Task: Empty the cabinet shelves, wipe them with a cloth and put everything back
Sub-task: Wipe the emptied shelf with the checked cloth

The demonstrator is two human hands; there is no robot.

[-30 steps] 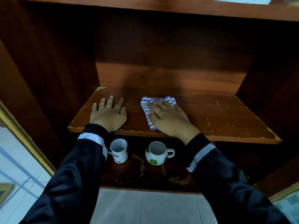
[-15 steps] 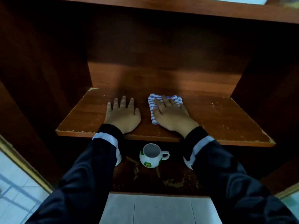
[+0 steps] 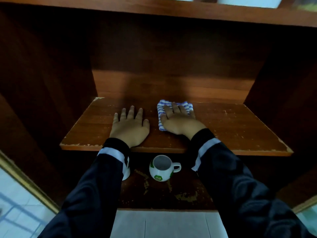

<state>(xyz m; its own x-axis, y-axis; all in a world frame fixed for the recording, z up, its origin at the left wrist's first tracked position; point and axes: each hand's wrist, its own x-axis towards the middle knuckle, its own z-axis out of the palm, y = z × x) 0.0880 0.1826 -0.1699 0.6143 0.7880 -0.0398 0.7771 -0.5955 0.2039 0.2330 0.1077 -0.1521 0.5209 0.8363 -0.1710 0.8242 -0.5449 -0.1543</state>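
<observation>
The middle wooden shelf [image 3: 231,131] of the brown cabinet holds only my two hands and the cloth. My right hand [image 3: 179,120] lies flat with straight fingers on a blue-and-white striped cloth [image 3: 161,109], pressing it to the shelf near the back. My left hand [image 3: 129,126] rests flat on the bare wood just left of it, fingers spread. On the shelf below stands a white mug with green patches [image 3: 162,169], handle to the right. A second white mug [image 3: 126,174] is mostly hidden behind my left sleeve.
The lower shelf [image 3: 185,196] has worn, flaking patches. White objects [image 3: 247,0] stand on the top shelf at the frame's upper edge. The cabinet's side walls close in left and right. Light tiled floor [image 3: 163,225] lies in front of the cabinet.
My right hand has pushed the cloth further back and rightward along the shelf. My left hand has shifted right with it, and my left sleeve now hides most of the left mug.
</observation>
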